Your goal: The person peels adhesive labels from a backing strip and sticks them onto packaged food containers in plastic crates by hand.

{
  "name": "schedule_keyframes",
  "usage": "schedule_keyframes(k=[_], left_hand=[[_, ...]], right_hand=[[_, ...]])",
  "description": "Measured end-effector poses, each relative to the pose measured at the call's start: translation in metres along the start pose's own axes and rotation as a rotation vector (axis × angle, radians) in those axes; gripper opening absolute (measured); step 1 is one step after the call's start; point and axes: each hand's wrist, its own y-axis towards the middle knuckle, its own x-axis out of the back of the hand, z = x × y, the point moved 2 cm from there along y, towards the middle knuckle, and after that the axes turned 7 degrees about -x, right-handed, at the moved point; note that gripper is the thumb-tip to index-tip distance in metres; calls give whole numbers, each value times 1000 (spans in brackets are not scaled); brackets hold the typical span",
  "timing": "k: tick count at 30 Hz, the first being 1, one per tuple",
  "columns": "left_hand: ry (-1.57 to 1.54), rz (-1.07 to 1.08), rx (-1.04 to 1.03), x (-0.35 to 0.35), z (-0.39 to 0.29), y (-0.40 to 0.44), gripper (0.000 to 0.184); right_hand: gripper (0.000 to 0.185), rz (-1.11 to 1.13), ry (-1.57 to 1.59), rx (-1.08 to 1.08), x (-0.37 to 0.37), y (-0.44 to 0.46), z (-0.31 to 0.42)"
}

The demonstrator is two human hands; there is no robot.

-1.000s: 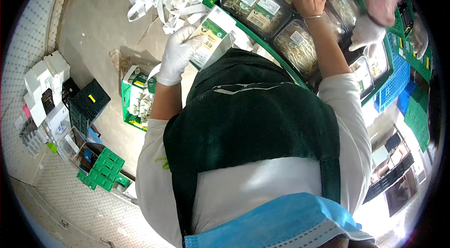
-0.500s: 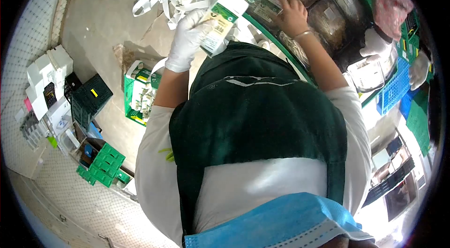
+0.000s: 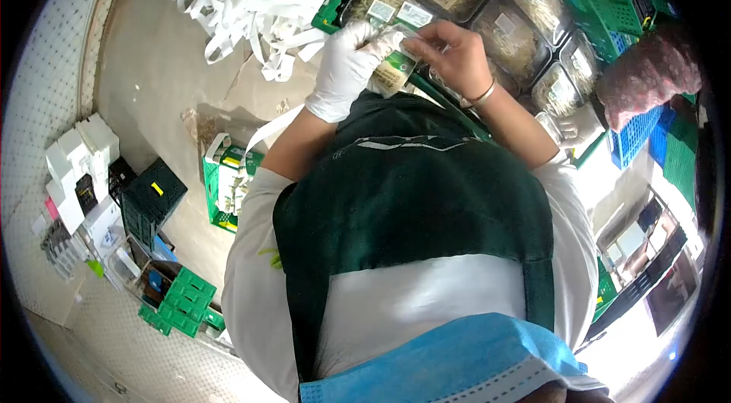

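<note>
Left hand: the left hand [image 3: 343, 72], in a white glove, was closed around a green-and-cream label bundle [image 3: 392, 72].
Right hand: the right hand [image 3: 461, 57] was bare, with a bracelet [image 3: 483, 92] at the wrist. Its thumb and fingers were bent together at the bundle's upper edge; whether they gripped a label could not be told.
Label bundle: held in front of the apron [image 3: 426, 197], tilted, between the 2 hands, at the near edge of the large green crate [image 3: 326, 15]. Print too small to read.
Large crate: held clear-lidded trays [image 3: 510, 34] of pale, thin strands, set side by side. Several lids bore white labels. 1 tray [image 3: 373, 3] lay just beyond the left hand, with 2 white labels visible on its lid.
Co-worker: a white-gloved hand [image 3: 582, 125] was near the crate's right end, below a reddish patterned sleeve [image 3: 647, 76]. Its grip could not be told.
White strips: a loose, tangled heap [image 3: 251, 11] lay left of the large crate.
Small crate: a small green crate [image 3: 211, 190] stood on the floor [image 3: 152, 60], left of the left forearm, with green-and-white packets [image 3: 232, 186] inside.
Left side: a dark crate [image 3: 152, 197] was beside white boxes [image 3: 80, 148]; stacked green crates [image 3: 186, 300] were below them in the view.
Right side: a blue crate [image 3: 638, 136] was beneath the patterned sleeve.
Clothing: a blue mask [image 3: 449, 357] filled the lower edge of the view.
</note>
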Motion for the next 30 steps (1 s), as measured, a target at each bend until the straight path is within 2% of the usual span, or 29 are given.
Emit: schedule_keyframes(k=[1,2,3,4,5,6,7,9,11,13,15,16,17,19,20,21,24,25,27,28,29,30], left_hand=[[93,12,68,2,-9,0,15],[214,48,-63,8,21,5,19],[58,53,11,5,10,5,16],[-42,36,116,8,9,3,14],[-141,16,219,15,11,1,12],[-137,2,248,23,17,-1,10],[-117,-17,234,29,20,-2,10],[-104,-83,265,36,22,-5,11],[-113,-97,261,40,18,-8,11],[-120,-107,256,42,14,-7,12],[-107,-92,179,42,9,-8,13],[-79,-97,158,40,10,-7,14],[-197,-89,173,36,14,-5,15],[-203,-34,173,24,12,1,17],[-199,-30,173,18,13,2,17],[-135,-8,122,13,13,5,17],[-68,19,53,-2,10,6,18],[-71,29,42,-6,9,5,18],[-180,13,87,-15,8,2,19],[-176,3,64,-21,5,1,20],[-177,-14,37,-27,4,-1,20],[-163,-41,-17,-35,1,-1,20]], right_hand=[[14,-29,-36,116,8,10,-6],[12,-126,-185,99,21,26,-20],[10,-187,-270,-3,41,50,-33],[15,-252,-393,83,64,78,-54],[25,-294,-646,-21,84,108,-95],[33,-270,-491,24,105,129,-119],[42,-366,-728,-2,108,147,-165],[39,-369,-954,-62,97,173,-206],[45,-498,-1105,-96,77,164,-215],[50,-527,-1106,-147,71,157,-200],[56,-655,-977,-151,76,144,-162],[55,-524,-906,-338,74,135,-144],[63,-339,-849,-402,71,131,-143],[58,-351,-1008,-58,62,115,-154],[58,-414,-933,-75,64,116,-170],[57,-453,-989,-118,66,118,-185],[58,-307,-1170,-231,76,128,-211],[63,-225,-1013,-228,81,125,-187],[63,-84,-1071,-363,89,122,-156],[65,-150,-1034,-368,86,116,-143],[71,10,-501,-389,85,99,-132],[59,5,76,-294,74,66,-101]])
